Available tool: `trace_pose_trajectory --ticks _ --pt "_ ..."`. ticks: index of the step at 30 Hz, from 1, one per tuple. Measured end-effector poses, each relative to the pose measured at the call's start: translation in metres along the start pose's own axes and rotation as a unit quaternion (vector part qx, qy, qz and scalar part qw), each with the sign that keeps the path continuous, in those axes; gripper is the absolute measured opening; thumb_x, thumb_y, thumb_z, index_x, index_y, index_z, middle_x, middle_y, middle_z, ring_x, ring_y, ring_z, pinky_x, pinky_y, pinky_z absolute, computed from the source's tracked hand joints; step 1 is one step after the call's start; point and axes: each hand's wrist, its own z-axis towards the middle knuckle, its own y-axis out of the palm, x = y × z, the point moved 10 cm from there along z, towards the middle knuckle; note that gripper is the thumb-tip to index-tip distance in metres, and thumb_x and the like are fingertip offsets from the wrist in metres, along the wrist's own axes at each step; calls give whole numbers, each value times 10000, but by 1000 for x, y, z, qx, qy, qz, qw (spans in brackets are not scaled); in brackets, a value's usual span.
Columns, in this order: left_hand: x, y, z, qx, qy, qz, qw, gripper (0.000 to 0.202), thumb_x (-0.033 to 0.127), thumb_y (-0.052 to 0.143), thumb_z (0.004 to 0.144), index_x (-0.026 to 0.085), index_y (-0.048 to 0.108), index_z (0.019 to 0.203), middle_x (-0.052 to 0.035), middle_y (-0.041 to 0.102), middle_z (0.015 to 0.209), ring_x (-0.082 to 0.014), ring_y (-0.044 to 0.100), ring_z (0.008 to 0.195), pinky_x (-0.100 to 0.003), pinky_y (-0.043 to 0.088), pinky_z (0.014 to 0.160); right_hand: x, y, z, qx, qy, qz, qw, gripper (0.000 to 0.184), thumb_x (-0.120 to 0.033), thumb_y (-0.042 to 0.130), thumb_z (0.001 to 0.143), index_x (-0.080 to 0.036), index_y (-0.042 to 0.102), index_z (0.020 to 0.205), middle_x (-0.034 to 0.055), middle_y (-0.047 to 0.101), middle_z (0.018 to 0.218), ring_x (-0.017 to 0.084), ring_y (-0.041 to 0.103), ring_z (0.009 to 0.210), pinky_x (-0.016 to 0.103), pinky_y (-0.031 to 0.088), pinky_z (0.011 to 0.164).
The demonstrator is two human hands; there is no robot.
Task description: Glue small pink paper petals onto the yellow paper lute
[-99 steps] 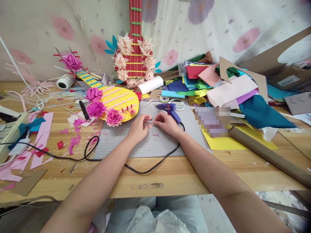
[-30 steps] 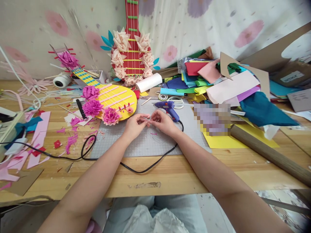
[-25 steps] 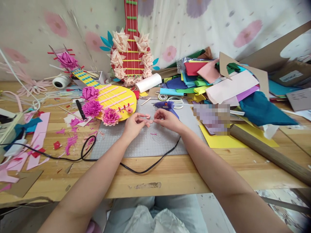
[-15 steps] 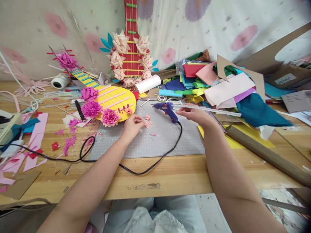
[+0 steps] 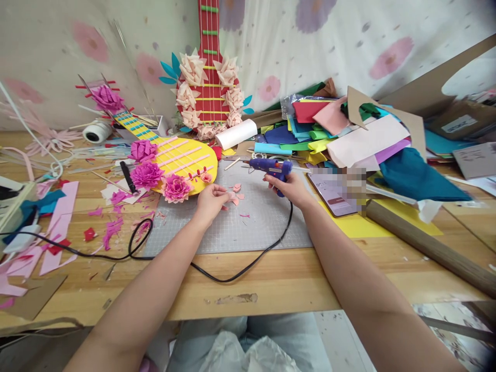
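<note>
My right hand (image 5: 290, 187) is wrapped round the handle of the blue glue gun (image 5: 268, 165), lifted just above the grey cutting mat (image 5: 248, 227), its nozzle pointing left. My left hand (image 5: 211, 199) rests on the mat with thumb and fingers pinched on a small pink paper petal piece (image 5: 231, 197). More small pink petal pieces (image 5: 237, 187) lie on the mat between the two hands. The gun's black cord (image 5: 232, 271) trails back across the mat and over the table's front edge.
A yellow paper guitar (image 5: 182, 157) with magenta flowers lies left of the mat; a red one (image 5: 209, 88) leans on the wall. A heap of coloured sheets (image 5: 349, 134), a phone (image 5: 335, 192) and a wooden rod (image 5: 426, 248) fill the right. Scraps litter the left.
My right hand left the petal piece, reached right to the glue gun, gripped it and lifted it. My left hand stayed on the mat with the petal piece.
</note>
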Motion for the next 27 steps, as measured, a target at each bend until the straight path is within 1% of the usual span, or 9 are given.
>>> trace_pose_trajectory --ticks 1,3,5,7,10,14,19,27 --pt "0 0 0 0 2 -5 1000 252 164 718 607 144 518 759 -3 597 654 -134 614 589 -195 451 394 -4 0 -3 -22 -6 26 999 464 -597 620 698 -146 619 805 -9 536 568 90 452 482 235 350 465" --pt "0 0 0 1 7 -12 1000 249 168 715 615 146 513 759 -3 596 652 -143 626 604 -202 464 405 -8 4 -8 -78 -7 34 996 449 -591 624 703 -145 603 745 -27 488 512 75 413 442 230 326 437" --pt "0 0 0 7 12 -15 1000 248 173 716 617 148 513 758 7 583 634 -144 627 603 -204 470 409 -7 10 -12 -125 10 2 992 436 -576 652 682 -146 591 702 -38 458 479 71 398 427 228 315 421" --pt "1 -1 -1 14 18 -13 1000 253 181 722 614 149 516 757 17 570 623 -136 617 589 -205 474 412 -2 14 -14 -147 33 -28 988 426 -559 691 644 -150 586 699 -40 463 483 72 401 430 226 318 414" --pt "2 -3 -2 26 23 -11 999 263 188 732 606 149 520 756 25 560 624 -125 602 576 -206 478 413 1 19 -14 -158 44 -42 986 424 -543 715 614 -158 592 743 -40 480 505 71 396 434 223 321 407" --pt "3 -3 -4 33 23 -14 999 241 179 717 620 153 516 752 24 565 623 -124 601 580 -204 476 416 2 25 -14 -166 40 -53 984 425 -550 705 621 -164 596 763 -26 514 552 69 401 444 222 331 403" --pt "4 -3 -5 36 19 -13 999 213 156 692 637 152 512 749 22 571 620 -120 598 579 -196 471 419 1 28 -15 -172 32 -68 982 421 -563 672 658 -169 602 790 -37 484 546 68 404 451 212 328 402" --pt "4 -3 -5 34 17 -22 999 244 170 722 613 154 516 741 23 574 616 -114 587 561 -201 477 426 2 29 -14 -169 31 -68 983 423 -566 679 652 -182 621 820 -42 472 548 67 393 457 206 318 401"
